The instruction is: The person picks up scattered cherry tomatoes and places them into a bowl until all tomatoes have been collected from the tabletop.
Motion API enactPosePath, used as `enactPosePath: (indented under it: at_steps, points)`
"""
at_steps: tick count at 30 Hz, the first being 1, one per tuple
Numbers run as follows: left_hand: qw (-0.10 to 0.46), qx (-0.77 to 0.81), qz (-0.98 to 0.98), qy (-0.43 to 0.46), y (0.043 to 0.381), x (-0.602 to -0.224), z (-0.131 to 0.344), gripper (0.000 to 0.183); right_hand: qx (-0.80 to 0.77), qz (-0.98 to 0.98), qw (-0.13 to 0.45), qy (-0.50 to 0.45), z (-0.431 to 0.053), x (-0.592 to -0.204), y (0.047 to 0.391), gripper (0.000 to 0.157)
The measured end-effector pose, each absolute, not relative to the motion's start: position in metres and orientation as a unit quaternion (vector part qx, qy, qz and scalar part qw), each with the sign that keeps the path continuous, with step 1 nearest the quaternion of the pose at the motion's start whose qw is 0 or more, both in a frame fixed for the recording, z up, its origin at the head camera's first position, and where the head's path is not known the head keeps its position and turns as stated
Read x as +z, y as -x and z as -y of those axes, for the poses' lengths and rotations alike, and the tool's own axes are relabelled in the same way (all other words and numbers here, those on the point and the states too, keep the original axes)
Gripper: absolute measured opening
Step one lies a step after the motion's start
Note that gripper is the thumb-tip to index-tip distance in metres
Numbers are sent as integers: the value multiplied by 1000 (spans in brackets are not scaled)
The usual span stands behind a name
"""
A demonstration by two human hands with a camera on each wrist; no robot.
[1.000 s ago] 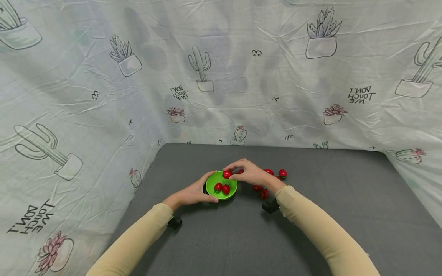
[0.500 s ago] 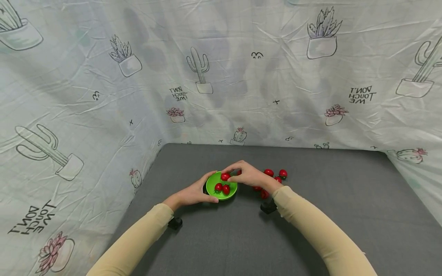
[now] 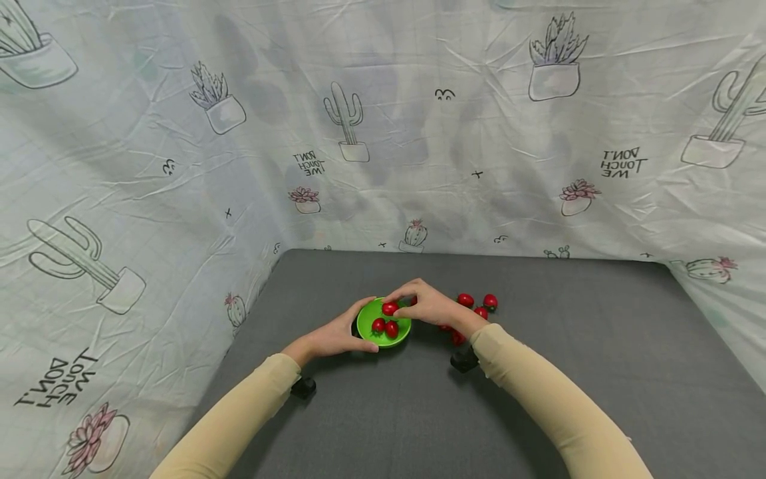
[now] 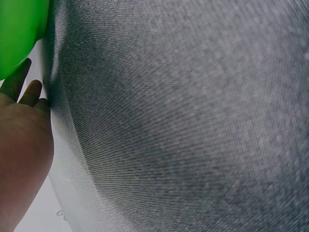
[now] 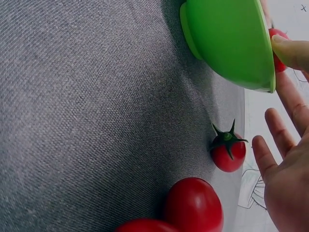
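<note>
A small green bowl (image 3: 383, 340) stands on the grey cloth with two cherry tomatoes (image 3: 391, 329) lying inside. My left hand (image 3: 335, 334) holds the bowl from its left side, thumb at the near rim and fingers round the far side. Over the bowl's far right part, my right hand (image 3: 427, 305) pinches a third cherry tomato (image 3: 390, 309) between thumb and fingers. In the right wrist view the pinched tomato (image 5: 278, 50) shows at the bowl's rim, partly covered by the thumb. The other fingers of that hand are spread.
Several loose cherry tomatoes (image 3: 465, 300) lie on the cloth right of the bowl, some partly hidden by my right wrist. One with a green stem (image 5: 228, 150) sits close to the bowl. A patterned curtain (image 3: 383, 133) hangs behind the grey table surface (image 3: 383, 412).
My right hand has moved slightly left and down with the pinched cherry tomato, further over the bowl. My left hand and the bowl have stayed in place.
</note>
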State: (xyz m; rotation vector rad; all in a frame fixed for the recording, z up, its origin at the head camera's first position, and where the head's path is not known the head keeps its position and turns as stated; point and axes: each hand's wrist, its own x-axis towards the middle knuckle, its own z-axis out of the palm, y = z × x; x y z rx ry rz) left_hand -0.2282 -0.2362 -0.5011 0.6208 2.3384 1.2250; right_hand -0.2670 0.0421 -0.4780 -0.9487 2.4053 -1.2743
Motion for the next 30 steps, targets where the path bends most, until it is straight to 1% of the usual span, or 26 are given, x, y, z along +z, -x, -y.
enactPosePath:
  at_steps: [8,17,22,30]
  points:
    - [215,449,-836,-230,231,-504,237,103,-432,-838,122,311,-47,-477,267,31]
    - [209,447,-837,-238,232,-505,237,103,-444,-833,107,313,-59,-467,262,35]
    - [209,442,-839,-237,230,-504,236,107,-446,-837,88,306,-76,-462,261,35]
    - [200,435,-844,-241,230,-503,237,109,-454,-847,73,264,-115,-454,260,38]
